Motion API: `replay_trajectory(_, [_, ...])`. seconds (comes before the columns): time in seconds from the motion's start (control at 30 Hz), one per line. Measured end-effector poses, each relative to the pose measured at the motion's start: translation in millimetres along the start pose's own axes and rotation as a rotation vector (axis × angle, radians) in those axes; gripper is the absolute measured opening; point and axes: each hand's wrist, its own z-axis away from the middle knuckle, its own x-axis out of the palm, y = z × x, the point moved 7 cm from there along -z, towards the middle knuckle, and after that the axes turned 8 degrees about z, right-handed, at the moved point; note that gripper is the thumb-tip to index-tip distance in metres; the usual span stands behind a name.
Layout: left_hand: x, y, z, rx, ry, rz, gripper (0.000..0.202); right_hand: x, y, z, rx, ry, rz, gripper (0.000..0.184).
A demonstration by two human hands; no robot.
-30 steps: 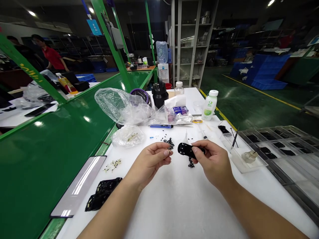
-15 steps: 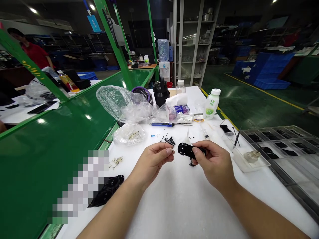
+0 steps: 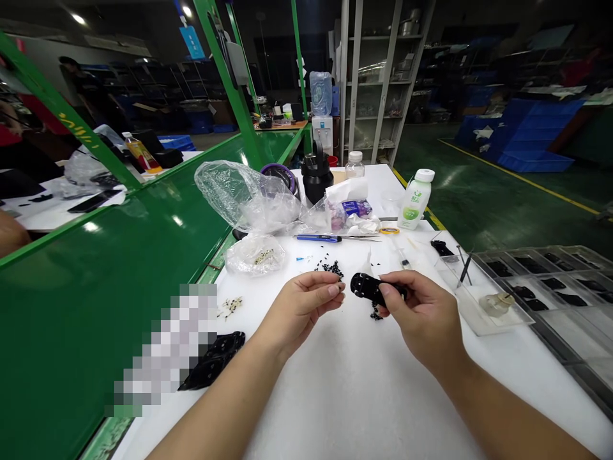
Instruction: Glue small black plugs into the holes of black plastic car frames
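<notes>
My right hand (image 3: 421,316) grips a flat black plastic part (image 3: 366,285) with small holes, held just above the white table (image 3: 364,390). My left hand (image 3: 306,305) is beside it, thumb and forefinger pinched together near the part's left end; what they pinch is too small to make out. Small black bits (image 3: 331,269) lie scattered behind my hands and more black bits (image 3: 376,314) sit under the part.
A stack of black parts (image 3: 215,361) lies at the left front, with pale bits (image 3: 230,306) above it. Plastic bags (image 3: 249,204), a blue knife (image 3: 318,238), a black jug (image 3: 317,180) and a white bottle (image 3: 414,201) stand behind. Clear trays (image 3: 536,281) line the right; a green conveyor (image 3: 96,281) the left.
The view has shifted slightly, so everything sits a little further right in the picture. My hands keep the same pose and grip.
</notes>
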Motion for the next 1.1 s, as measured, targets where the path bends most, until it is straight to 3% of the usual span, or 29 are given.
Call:
replay_trajectory(0.23, [-0.3, -0.6, 1.4, 0.009, 0.030, -0.106, 0.038, 0.3, -6.8, 2.9, -0.113, 0.032, 0.092, 0.015])
replay_trajectory(0.43, [0.6, 0.1, 1.6, 0.027, 0.030, -0.135, 0.040, 1.0, -5.3, 2.8, -0.119, 0.027, 0.111, 0.014])
replay_trajectory(1.1, [3.0, 3.4, 0.6, 0.113, 0.016, -0.247, 0.030, 8.0, -24.1, 6.0, -0.273, 0.010, 0.189, 0.009])
